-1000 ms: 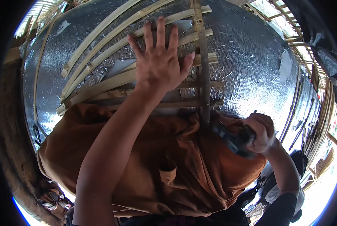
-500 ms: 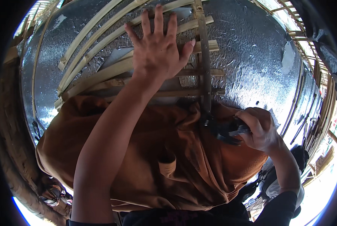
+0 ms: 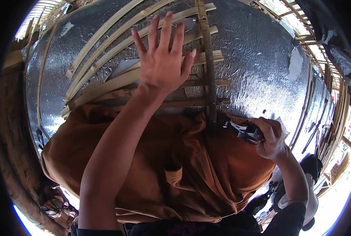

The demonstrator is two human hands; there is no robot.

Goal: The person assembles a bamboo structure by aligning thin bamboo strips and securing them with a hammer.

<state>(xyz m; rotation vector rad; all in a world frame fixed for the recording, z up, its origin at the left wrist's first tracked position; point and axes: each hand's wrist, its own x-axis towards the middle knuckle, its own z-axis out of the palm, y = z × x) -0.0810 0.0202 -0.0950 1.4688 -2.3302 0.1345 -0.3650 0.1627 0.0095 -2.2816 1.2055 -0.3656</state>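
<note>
left hand [image 3: 161, 65]: fingers spread, flat against the slats [image 3: 116, 80], gripping nothing | right hand [image 3: 271, 137]: closed around dark tool [image 3: 242, 130], nose at foot of upright slat [image 3: 207, 67] | brown cloth [image 3: 152, 165] hangs over frame's lower edge | foil sheet [image 3: 258, 59] behind | fastening looks underway, several crossings left

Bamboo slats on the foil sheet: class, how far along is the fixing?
Done: several bamboo slats lie against the foil sheet, crossed by an upright strip. In hand: left hand presses the slats; right hand holds a black tool at the strip's base. Left: the right-hand foil is bare.
</note>
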